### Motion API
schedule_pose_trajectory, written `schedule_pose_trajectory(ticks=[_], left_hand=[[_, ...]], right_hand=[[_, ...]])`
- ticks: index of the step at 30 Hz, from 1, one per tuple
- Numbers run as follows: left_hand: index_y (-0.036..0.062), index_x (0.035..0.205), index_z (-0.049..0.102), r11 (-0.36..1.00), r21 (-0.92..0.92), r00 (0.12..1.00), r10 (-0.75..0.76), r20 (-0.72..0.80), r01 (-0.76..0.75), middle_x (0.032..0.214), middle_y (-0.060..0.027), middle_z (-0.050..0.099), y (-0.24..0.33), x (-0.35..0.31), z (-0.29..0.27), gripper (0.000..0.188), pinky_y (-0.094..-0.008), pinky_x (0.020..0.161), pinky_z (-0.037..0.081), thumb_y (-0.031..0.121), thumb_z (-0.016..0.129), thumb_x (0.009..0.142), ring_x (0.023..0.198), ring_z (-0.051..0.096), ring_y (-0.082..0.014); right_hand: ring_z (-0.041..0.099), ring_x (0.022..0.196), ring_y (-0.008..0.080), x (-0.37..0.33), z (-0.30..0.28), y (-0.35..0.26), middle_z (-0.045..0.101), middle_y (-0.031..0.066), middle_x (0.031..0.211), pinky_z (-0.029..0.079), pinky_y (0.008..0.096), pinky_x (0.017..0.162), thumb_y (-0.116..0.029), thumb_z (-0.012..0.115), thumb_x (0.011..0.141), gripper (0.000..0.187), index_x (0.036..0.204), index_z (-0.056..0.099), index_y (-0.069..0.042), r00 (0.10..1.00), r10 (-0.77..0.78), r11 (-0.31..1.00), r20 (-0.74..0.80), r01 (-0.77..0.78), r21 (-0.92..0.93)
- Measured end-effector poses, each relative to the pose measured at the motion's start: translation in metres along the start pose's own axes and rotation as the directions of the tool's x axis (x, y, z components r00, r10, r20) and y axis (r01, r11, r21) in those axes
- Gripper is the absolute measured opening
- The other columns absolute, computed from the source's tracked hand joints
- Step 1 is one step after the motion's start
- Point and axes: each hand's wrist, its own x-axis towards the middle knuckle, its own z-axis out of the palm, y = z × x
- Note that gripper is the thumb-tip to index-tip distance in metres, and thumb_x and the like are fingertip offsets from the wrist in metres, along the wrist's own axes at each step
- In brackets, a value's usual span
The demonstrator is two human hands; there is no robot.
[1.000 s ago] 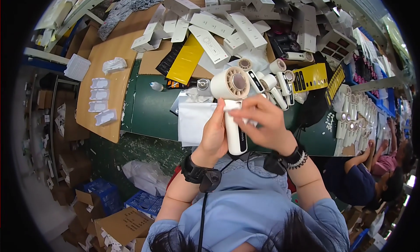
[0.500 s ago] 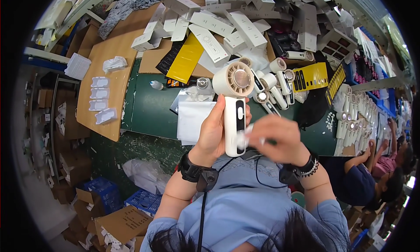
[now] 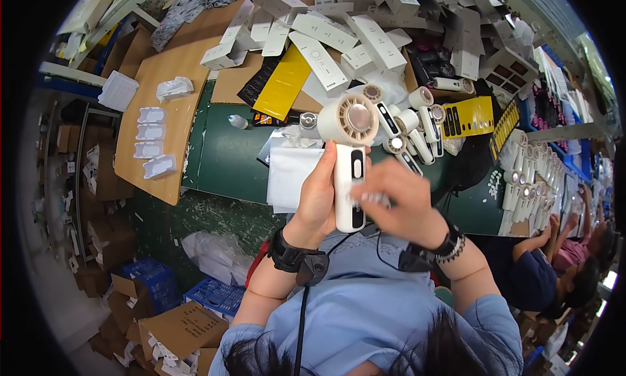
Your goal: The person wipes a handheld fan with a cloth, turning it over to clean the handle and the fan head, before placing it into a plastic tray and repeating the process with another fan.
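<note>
My left hand (image 3: 317,196) grips the handle of a white hand-held fan (image 3: 349,144), held upright over the green table (image 3: 222,161) with its round head on top. My right hand (image 3: 399,203) sits against the right side of the handle, fingers pinched on a small pale piece I cannot make out. Both wrists wear black bands, and a cable hangs from the left one. A stack of white sheets (image 3: 291,175) lies on the table just left of my left hand.
Several more white fans (image 3: 417,125) lie behind the held one. White boxes (image 3: 326,37) and a yellow card (image 3: 282,82) cover the far table. Small white trays (image 3: 151,141) sit on a wooden board at left. Another person (image 3: 541,271) sits at right. Cardboard boxes and blue crates stand on the floor.
My right hand has slid down the fan's handle from near its top to its lower half. The fan has stayed upright in my left hand.
</note>
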Motion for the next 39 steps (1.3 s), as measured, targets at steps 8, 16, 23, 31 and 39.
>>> schedule_pose_trajectory(ticks=[8,16,23,31,39], left_hand=[[0.0013,0.11,0.051,0.995,0.081,0.998,0.056,-0.019,-0.054,0.09,-0.0051,0.058,0.001,0.0,-0.006,0.051,-0.0251,0.07,0.048,0.044,0.026,0.098,0.077,0.056,-0.0108],[0.0014,0.112,0.05,0.999,0.04,0.997,0.007,-0.08,-0.003,0.088,-0.0041,0.058,0.001,0.004,-0.004,0.051,-0.0237,0.065,0.047,0.044,0.026,0.098,0.073,0.055,-0.0098],[-0.0001,0.114,0.049,0.998,0.039,0.997,-0.054,-0.052,0.056,0.086,-0.0063,0.056,0.006,0.001,0.0,0.054,-0.0271,0.063,0.046,0.046,0.026,0.098,0.073,0.053,-0.0118],[-0.0012,0.114,0.048,0.981,-0.147,0.969,-0.094,0.23,0.13,0.084,-0.0073,0.052,0.01,0.001,-0.014,0.058,-0.0306,0.062,0.046,0.049,0.026,0.096,0.073,0.049,-0.016],[-0.0021,0.112,0.048,0.978,-0.207,0.997,0.005,0.073,0.01,0.085,-0.0083,0.053,0.021,-0.009,-0.056,0.054,-0.0303,0.062,0.045,0.046,0.028,0.096,0.076,0.049,-0.0171]], right_hand=[[0.059,0.067,0.0201,0.003,0.002,-0.003,0.059,0.0073,0.074,0.048,0.0279,0.059,0.002,0.071,0.066,0.017,0.081,0.065,-0.005,0.993,0.061,0.997,0.097,-0.057,-0.045],[0.058,0.065,0.0197,0.003,0.011,0.002,0.059,0.0086,0.075,0.047,0.0289,0.057,0.004,0.069,0.067,0.016,0.08,0.064,-0.003,0.998,0.007,1.0,0.067,-0.007,-0.001],[0.056,0.067,0.0125,0.02,-0.001,0.014,0.057,0.0075,0.078,0.045,0.0272,0.058,0.004,0.065,0.073,0.008,0.076,0.06,-0.002,0.991,0.127,0.99,-0.031,-0.124,0.063],[0.048,0.073,0.0062,-0.007,-0.019,0.094,0.055,0.0015,0.082,0.04,0.0209,0.067,-0.002,0.054,0.086,0.002,0.088,0.053,-0.002,0.854,0.513,0.618,-0.086,-0.299,0.727],[0.054,0.079,0.016,-0.068,0.031,0.231,0.053,0.0037,0.088,0.043,0.0282,0.072,-0.002,0.055,0.082,0.013,0.095,0.053,-0.003,0.855,0.457,0.866,-0.246,-0.49,-0.096]])
